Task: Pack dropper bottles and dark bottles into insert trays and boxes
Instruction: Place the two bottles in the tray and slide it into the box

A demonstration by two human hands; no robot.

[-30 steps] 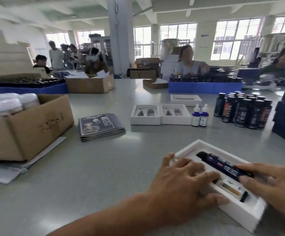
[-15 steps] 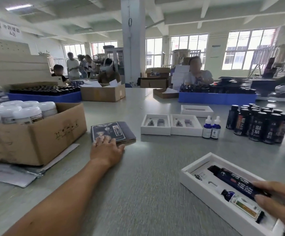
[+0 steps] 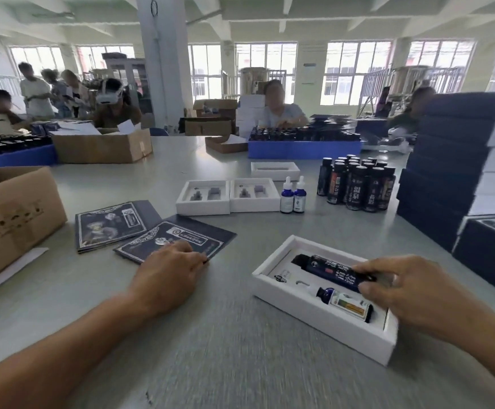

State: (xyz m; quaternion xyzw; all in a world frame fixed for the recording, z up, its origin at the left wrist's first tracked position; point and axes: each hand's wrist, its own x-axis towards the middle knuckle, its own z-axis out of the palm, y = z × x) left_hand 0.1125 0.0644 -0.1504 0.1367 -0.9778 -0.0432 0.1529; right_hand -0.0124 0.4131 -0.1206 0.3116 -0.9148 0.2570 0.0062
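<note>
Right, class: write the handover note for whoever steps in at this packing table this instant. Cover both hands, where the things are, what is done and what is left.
Left hand: fingers rest on the top dark printed leaflet, slid off the leaflet stack.
Right hand: fingers on the dark labelled bottle in the near white foam insert tray.
Done: the dark bottle and a blue dropper bottle lie in that tray.
Left: add the leaflet, probably box the tray from the navy box stack; then fill the two empty white trays from the two standing dropper bottles and the dark bottle cluster.
</note>
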